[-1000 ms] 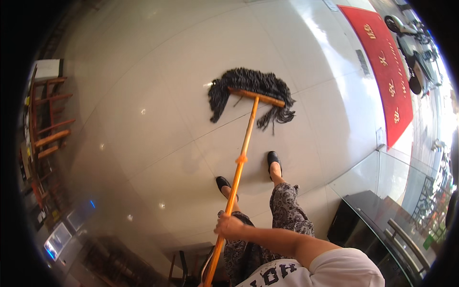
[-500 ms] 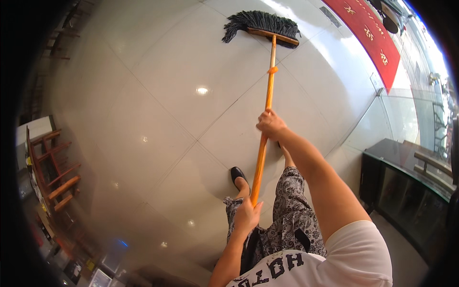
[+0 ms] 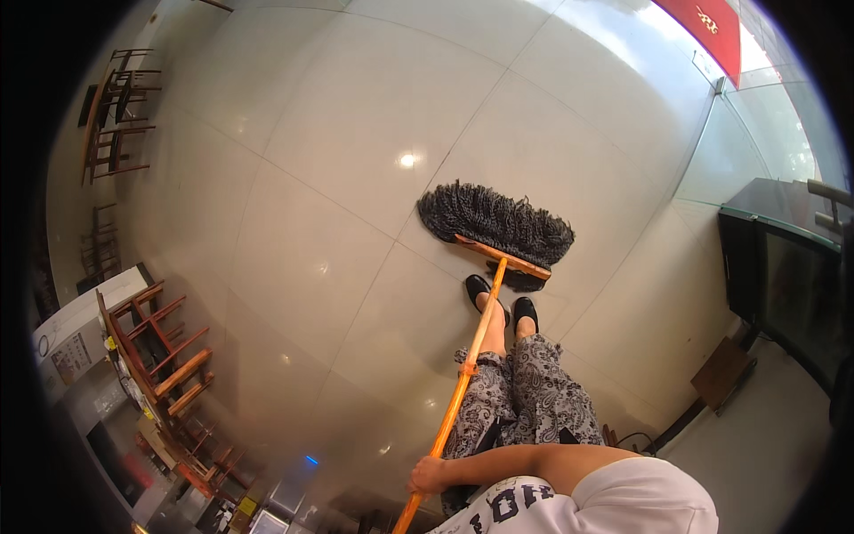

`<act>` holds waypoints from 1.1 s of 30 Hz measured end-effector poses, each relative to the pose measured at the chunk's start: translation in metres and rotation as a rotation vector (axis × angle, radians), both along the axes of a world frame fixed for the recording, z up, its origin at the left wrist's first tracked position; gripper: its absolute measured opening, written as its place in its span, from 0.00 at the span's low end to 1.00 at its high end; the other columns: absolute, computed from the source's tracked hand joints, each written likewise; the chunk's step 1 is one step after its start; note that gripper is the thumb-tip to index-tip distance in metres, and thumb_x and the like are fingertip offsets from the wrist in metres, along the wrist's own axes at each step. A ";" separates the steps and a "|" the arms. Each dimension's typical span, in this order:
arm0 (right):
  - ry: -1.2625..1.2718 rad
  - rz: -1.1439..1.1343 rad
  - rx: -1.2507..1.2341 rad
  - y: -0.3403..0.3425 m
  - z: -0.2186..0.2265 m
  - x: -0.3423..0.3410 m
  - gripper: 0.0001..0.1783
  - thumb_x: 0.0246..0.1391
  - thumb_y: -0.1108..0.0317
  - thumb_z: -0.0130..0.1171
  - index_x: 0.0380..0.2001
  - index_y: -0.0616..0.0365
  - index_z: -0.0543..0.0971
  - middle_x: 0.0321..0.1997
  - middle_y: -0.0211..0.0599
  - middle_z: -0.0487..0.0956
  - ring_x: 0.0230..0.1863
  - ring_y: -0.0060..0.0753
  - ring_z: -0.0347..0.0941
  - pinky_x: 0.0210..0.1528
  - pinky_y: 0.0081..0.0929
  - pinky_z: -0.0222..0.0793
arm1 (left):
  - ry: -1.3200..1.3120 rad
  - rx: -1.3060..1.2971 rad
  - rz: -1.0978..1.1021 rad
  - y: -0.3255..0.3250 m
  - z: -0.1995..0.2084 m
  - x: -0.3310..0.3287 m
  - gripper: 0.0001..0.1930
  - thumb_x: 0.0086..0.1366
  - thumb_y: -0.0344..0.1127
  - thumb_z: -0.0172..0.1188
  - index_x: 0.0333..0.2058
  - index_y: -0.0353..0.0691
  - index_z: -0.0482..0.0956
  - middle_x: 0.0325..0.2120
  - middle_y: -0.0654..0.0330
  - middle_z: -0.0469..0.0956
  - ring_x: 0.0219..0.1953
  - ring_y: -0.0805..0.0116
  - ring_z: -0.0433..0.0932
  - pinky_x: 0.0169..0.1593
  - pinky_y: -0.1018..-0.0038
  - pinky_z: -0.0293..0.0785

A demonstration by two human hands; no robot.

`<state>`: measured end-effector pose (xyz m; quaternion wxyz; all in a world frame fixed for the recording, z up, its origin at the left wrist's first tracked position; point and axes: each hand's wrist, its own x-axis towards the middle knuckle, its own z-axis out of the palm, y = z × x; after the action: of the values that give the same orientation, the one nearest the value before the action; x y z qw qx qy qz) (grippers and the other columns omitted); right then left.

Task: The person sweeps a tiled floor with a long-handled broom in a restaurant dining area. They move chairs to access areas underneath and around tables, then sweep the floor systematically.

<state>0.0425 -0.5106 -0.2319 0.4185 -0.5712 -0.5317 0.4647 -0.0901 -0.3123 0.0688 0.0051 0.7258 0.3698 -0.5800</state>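
A mop with dark grey yarn strands (image 3: 498, 218) rests flat on the tiled floor, just ahead of my black shoes. Its wooden handle (image 3: 480, 334) slants back toward my lower left, with an orange band (image 3: 468, 368) partway along. Crossing in front of my body, my right arm reaches down to the handle, and my right hand (image 3: 430, 475) is closed around it. The handle's end runs out of the picture below. My left hand is out of sight.
Reddish wooden chairs (image 3: 169, 356) stand by a counter at left, more chairs (image 3: 120, 116) farther off. A dark glass-fronted cabinet (image 3: 787, 280) and small brown board (image 3: 722, 374) are at right. Beyond are a glass panel (image 3: 725, 147) and red mat (image 3: 712, 31).
The mop head has come back from far ahead to near my feet. My right hand has moved down and left with the handle. My left hand has left the picture.
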 end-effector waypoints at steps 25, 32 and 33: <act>-0.675 -0.864 -0.839 -0.320 -0.152 0.145 0.02 0.43 0.68 0.61 0.22 0.44 0.79 0.30 0.28 0.74 0.45 0.33 0.70 0.59 0.32 0.56 | -0.515 -0.779 -0.275 -0.241 -0.268 0.172 0.21 0.64 0.51 0.55 0.36 0.35 0.69 0.24 0.43 0.78 0.31 0.40 0.78 0.38 0.49 0.71; -0.610 -0.613 -0.799 -0.163 -0.126 0.066 0.06 0.48 0.63 0.57 0.29 0.38 0.82 0.34 0.28 0.81 0.45 0.37 0.74 0.55 0.36 0.59 | -0.855 -0.508 -0.243 -0.100 -0.194 0.093 0.14 0.63 0.45 0.57 0.31 0.39 0.79 0.14 0.50 0.72 0.18 0.51 0.74 0.23 0.62 0.66; -0.576 -0.588 -0.772 -0.136 -0.117 0.046 0.07 0.48 0.63 0.56 0.30 0.38 0.83 0.35 0.29 0.82 0.45 0.36 0.74 0.55 0.37 0.59 | -0.912 -0.479 -0.209 -0.079 -0.177 0.071 0.13 0.63 0.44 0.57 0.31 0.38 0.80 0.13 0.50 0.71 0.16 0.54 0.72 0.22 0.63 0.65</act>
<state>0.0885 -0.6461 -0.3492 0.1288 -0.9108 -0.2342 0.3146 -0.0190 -0.3914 -0.1080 0.2733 0.9161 0.1126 -0.2709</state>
